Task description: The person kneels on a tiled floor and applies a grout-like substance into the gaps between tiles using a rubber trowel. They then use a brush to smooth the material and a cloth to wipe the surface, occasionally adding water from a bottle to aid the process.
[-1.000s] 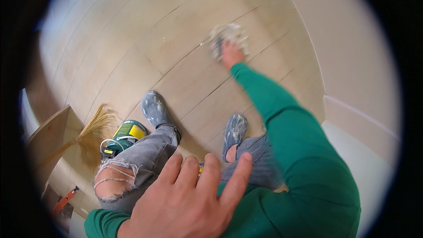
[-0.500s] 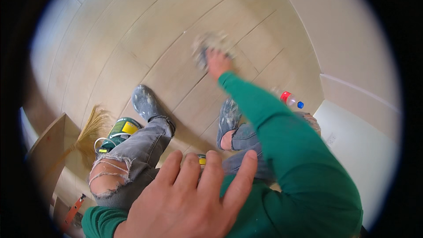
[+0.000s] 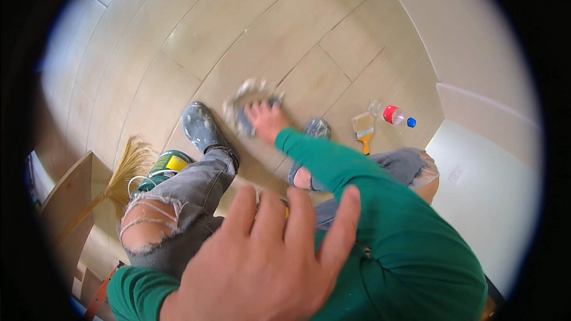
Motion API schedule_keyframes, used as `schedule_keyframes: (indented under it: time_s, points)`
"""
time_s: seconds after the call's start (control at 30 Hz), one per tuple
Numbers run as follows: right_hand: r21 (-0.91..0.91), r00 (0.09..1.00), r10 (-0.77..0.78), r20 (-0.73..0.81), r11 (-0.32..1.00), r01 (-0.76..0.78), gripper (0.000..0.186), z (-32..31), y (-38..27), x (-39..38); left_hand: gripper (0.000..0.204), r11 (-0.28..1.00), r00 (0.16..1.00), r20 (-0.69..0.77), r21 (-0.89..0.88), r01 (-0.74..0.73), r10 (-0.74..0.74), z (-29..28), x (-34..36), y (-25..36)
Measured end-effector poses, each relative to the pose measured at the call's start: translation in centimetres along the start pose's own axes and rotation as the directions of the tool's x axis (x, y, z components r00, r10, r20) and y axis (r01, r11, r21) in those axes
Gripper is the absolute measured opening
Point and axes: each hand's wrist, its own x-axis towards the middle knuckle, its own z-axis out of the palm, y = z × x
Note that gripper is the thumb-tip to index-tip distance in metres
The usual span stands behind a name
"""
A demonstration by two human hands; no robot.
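Note:
On the tiled floor point(image 3: 196, 41), my right hand point(image 3: 269, 120) presses down on a rag point(image 3: 233, 107), grey under the fingers with a ragged, whitish edge. The rag lies just right of my left shoe point(image 3: 202, 126), which is spotted with pale stains. Close to the camera, my left hand point(image 3: 256, 258) hovers over my lap, back upward, its fingers spread and nothing seen in it. Its palm is hidden.
A paintbrush point(image 3: 363, 125) and a clear bottle point(image 3: 397, 115) with a blue cap lie on the right, near the wall point(image 3: 493, 160). Left of my leg are a green can point(image 3: 160, 169), a straw broom point(image 3: 128, 166) and a wooden panel point(image 3: 70, 193). An orange tool point(image 3: 100, 297) sits lower left.
My right hand has slid the rag left and nearer to me, beside my left shoe. The paintbrush, formerly behind my forearm, now shows. My left hand has shifted slightly right.

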Motion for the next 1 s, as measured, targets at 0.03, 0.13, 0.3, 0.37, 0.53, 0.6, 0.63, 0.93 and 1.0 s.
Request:
schedule_keyframes:
  time_s: [0.03,0.13,0.3,0.37,0.53,0.6,0.63,0.93,1.0]
  points:
    - [-0.055,0.998,0.033,-0.057,0.998,-0.036,0.059,-0.2,4.5,2.8,0.061,0.999,1.0,-0.005,0.035,-0.031,0.031,0.3,-0.5,0.0]
    - [0.092,0.946,0.323,0.023,0.942,-0.324,0.042,-1.7,17.8,12.7,0.062,0.997,0.986,0.16,0.046,-0.055,0.047,0.6,-2.3,0.3]
    - [0.124,0.815,0.577,-0.041,0.813,-0.569,0.029,-3.2,16.0,20.3,0.061,0.996,0.986,0.145,0.042,0.08,-0.085,0.0,-3.2,1.1]
    - [-0.007,0.957,0.258,-0.132,0.965,-0.262,0.04,-3.5,6.4,17.9,0.06,0.996,0.991,0.129,0.081,0.028,-0.039,-0.1,-2.4,1.0]
    - [0.198,0.975,-0.204,0.087,0.963,0.184,0.048,-5.9,-1.9,14.6,0.062,0.999,0.998,0.064,0.018,0.027,-0.028,-0.4,0.1,-0.9]
    - [0.02,0.995,-0.085,-0.054,0.996,0.086,0.046,-6.8,3.9,16.7,0.065,0.993,0.986,0.131,-0.041,0.11,-0.104,-1.3,0.5,-1.7]
    - [0.036,0.998,0.044,-0.048,0.998,-0.042,0.046,-7.3,7.8,18.5,0.066,0.983,0.957,0.248,-0.063,0.172,-0.151,-2.5,0.2,-1.6]
    - [-0.079,0.998,-0.06,-0.034,0.995,0.058,0.037,-7.1,17.1,20.9,0.071,0.974,0.946,0.257,-0.056,0.219,-0.198,-4.2,-1.8,-2.8]
    - [-0.028,0.999,-0.05,-0.005,0.998,0.05,0.038,-7.0,17.5,20.5,0.071,0.986,0.96,0.24,-0.042,0.161,-0.146,-3.8,-2.1,-3.7]
